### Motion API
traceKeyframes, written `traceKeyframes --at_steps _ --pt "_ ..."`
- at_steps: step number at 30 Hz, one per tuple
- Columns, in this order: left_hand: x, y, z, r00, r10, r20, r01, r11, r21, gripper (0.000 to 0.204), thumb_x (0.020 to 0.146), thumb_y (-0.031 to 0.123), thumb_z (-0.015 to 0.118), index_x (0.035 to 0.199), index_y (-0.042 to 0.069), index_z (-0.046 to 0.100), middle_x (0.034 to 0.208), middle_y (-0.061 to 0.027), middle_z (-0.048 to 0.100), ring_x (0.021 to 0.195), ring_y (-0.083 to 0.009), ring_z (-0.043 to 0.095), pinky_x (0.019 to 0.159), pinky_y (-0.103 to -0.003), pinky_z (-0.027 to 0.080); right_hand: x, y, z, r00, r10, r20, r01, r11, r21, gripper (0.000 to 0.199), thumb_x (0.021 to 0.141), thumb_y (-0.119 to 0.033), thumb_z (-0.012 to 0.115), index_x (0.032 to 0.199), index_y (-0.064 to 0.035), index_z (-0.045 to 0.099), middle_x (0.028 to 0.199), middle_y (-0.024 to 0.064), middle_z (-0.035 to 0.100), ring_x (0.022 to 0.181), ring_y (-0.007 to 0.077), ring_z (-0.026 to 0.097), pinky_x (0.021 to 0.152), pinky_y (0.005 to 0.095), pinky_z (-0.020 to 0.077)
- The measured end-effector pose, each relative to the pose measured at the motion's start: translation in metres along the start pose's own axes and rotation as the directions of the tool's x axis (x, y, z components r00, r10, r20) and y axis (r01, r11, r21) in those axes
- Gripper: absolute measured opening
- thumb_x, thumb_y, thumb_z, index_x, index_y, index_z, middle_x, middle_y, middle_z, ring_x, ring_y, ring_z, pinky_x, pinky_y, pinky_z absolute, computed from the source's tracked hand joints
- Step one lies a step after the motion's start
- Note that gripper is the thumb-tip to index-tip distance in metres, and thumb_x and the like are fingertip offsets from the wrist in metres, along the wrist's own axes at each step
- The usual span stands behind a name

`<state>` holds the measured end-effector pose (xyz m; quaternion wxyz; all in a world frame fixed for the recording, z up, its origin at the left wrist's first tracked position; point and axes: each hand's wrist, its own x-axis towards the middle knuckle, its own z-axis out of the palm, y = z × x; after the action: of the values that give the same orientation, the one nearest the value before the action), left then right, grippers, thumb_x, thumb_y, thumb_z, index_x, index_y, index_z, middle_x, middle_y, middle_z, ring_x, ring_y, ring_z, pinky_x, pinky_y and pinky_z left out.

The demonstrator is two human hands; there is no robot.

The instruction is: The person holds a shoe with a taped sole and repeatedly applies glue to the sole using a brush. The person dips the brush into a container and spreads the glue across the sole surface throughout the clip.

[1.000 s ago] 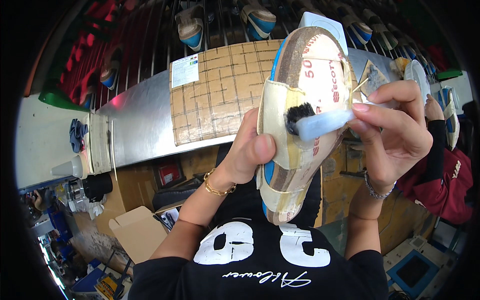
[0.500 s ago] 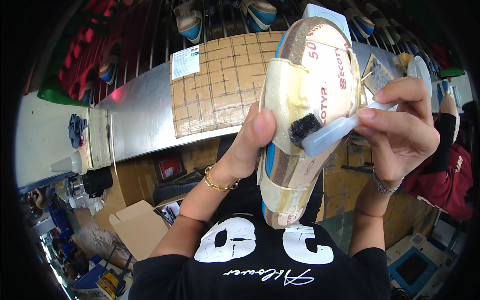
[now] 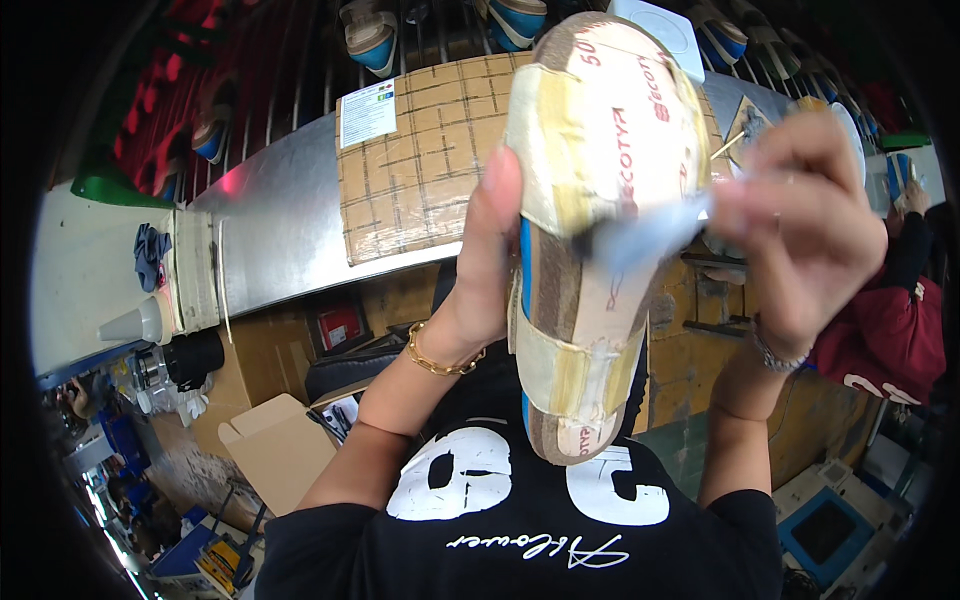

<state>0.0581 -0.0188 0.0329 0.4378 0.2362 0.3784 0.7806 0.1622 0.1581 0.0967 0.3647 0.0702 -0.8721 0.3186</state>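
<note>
A sandal [image 3: 620,130] hangs upright before my chest, its pale underside facing me. It has a brown side edge, blue trim, and cream strap bands folded onto the underside, with yellowish smears on them. My left hand [image 3: 485,260] is closed round its left side, thumb showing and the other fingers hidden behind. Between the thumb and fingers of my right hand [image 3: 815,225] is a brush [image 3: 645,240] with a translucent white handle and dark bristles. The brush is blurred by motion; its bristles lie over the lower edge of the upper band, and contact cannot be made out.
Behind the sandal, a taped cardboard sheet [image 3: 420,150] lies on a metal table [image 3: 280,190]. More sandals [image 3: 370,45] sit on a rack of bars at the back. A person in a maroon garment [image 3: 890,330] is at the right. An open carton [image 3: 280,440] stands low on the left.
The sandal has risen slightly, shifted left and turned more upright. The bristles have gone from the side of the upper band to its lower edge, with my right hand now blurred.
</note>
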Motion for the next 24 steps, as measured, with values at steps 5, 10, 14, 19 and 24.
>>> traceKeyframes --at_steps 5,10,14,19,24 --pt "0.007 0.011 -0.002 0.993 0.074 -0.088 -0.071 0.997 0.031 0.091 0.095 0.077 0.027 0.152 0.006 0.035 0.143 -0.0156 0.052 0.126 -0.0235 0.057 0.105 -0.039 0.049 -0.018 -0.003 0.02 0.971 0.21 -0.11 -0.207 0.978 0.039 0.017 0.079 0.001 0.077 0.096 -0.0012 0.078 0.083 0.0042 0.059 0.078 0.0128 0.054 0.07 0.0232 0.0398" --pt "0.006 0.01 -0.001 0.978 0.136 -0.158 -0.137 0.991 0.003 0.092 0.096 0.076 0.026 0.146 0.0 0.04 0.133 -0.0162 0.059 0.117 -0.0197 0.062 0.099 -0.035 0.052 -0.022 -0.022 0.038 0.939 0.302 -0.167 -0.291 0.953 0.087 0.019 0.077 0.001 0.079 0.096 -0.0046 0.079 0.08 0.0028 0.059 0.073 0.0112 0.055 0.066 0.0227 0.0421" --pt "0.005 0.012 0.006 0.976 0.156 -0.152 -0.151 0.988 0.039 0.09 0.097 0.075 0.029 0.145 0.0 0.041 0.135 -0.015 0.057 0.12 -0.0183 0.059 0.102 -0.033 0.049 -0.019 -0.027 0.045 0.942 0.183 -0.28 -0.212 0.974 -0.075 0.021 0.076 0.004 0.079 0.095 -0.0051 0.079 0.083 0.0036 0.059 0.073 0.0114 0.055 0.065 0.0224 0.0429" --pt "0.003 0.012 0.01 0.974 0.149 -0.172 -0.138 0.988 0.074 0.09 0.097 0.075 0.03 0.145 0.0 0.041 0.134 -0.0149 0.057 0.119 -0.0182 0.059 0.101 -0.033 0.05 -0.02 -0.042 0.044 0.948 0.136 -0.288 -0.201 0.957 -0.209 0.021 0.078 0.007 0.076 0.098 0.0012 0.076 0.087 0.0056 0.059 0.083 0.0143 0.054 0.078 0.0255 0.0426" --pt "0.001 0.016 0.009 0.982 0.133 -0.136 -0.119 0.987 0.107 0.092 0.096 0.076 0.029 0.144 0.0 0.042 0.13 -0.0151 0.06 0.115 -0.0183 0.062 0.098 -0.033 0.052 -0.013 -0.023 0.037 0.969 0.047 -0.241 -0.082 0.987 -0.136 0.021 0.076 0.009 0.076 0.096 0.0002 0.076 0.091 0.0072 0.061 0.084 0.0153 0.056 0.076 0.0262 0.0432"
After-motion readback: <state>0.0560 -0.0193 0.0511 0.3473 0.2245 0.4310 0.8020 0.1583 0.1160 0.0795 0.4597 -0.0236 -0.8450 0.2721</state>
